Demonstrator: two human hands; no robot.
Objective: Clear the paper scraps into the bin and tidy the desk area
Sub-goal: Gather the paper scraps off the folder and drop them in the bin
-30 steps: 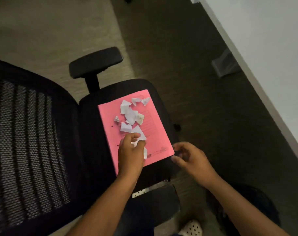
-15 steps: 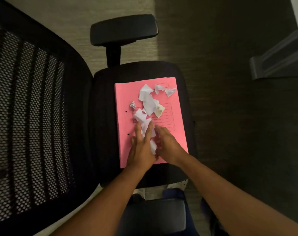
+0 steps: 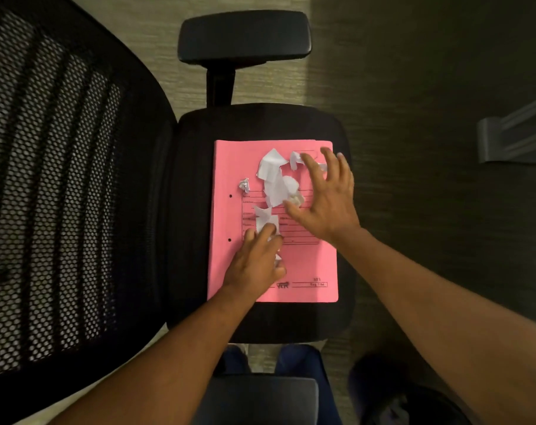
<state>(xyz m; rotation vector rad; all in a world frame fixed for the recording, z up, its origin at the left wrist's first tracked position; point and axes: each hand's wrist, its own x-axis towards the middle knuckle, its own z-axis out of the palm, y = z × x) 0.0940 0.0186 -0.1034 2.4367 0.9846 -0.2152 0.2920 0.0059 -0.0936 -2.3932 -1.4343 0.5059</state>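
Observation:
A pink folder (image 3: 309, 265) lies flat on the black seat of an office chair (image 3: 193, 210). Several white paper scraps (image 3: 274, 179) are scattered over its upper half, with one small crumpled bit (image 3: 244, 185) apart at the left. My left hand (image 3: 256, 259) rests on the folder's lower middle, its fingers curled over a few scraps (image 3: 265, 220). My right hand (image 3: 325, 197) hovers over the scraps at the upper right, fingers spread, thumb touching a crumpled piece (image 3: 296, 199).
The chair's mesh backrest (image 3: 61, 194) fills the left side. One armrest (image 3: 243, 36) stands beyond the seat and another (image 3: 260, 400) is near me. A grey desk foot (image 3: 515, 139) sits on the carpet at the right. A dark round object (image 3: 395, 397) lies bottom right.
My right hand has moved from beside my left hand up and right across the folder and spread its fingers over the upper scraps. My left hand stays on the lower scraps.

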